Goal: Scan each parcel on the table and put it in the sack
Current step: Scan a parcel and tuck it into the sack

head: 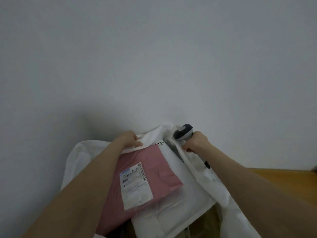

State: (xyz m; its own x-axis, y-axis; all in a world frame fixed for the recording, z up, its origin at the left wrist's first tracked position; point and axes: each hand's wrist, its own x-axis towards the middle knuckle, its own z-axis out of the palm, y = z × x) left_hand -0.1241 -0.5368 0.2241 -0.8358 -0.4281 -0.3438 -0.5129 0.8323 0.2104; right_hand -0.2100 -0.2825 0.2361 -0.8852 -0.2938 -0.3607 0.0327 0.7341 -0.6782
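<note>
Fabric of the sack [80, 157] looks limp, so my left hand [129, 139] pinches its rim; right hand [197, 143] grips the scanner [182, 133].

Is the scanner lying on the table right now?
No, the right hand grips the scanner beside the white edge of the sack.

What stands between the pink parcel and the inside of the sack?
Nothing visible does. The left hand holds up the rim of the sack, and the right hand, which also holds the scanner, holds the other edge aside. The pink parcel lies on a white parcel, its far end under the rim.
</note>
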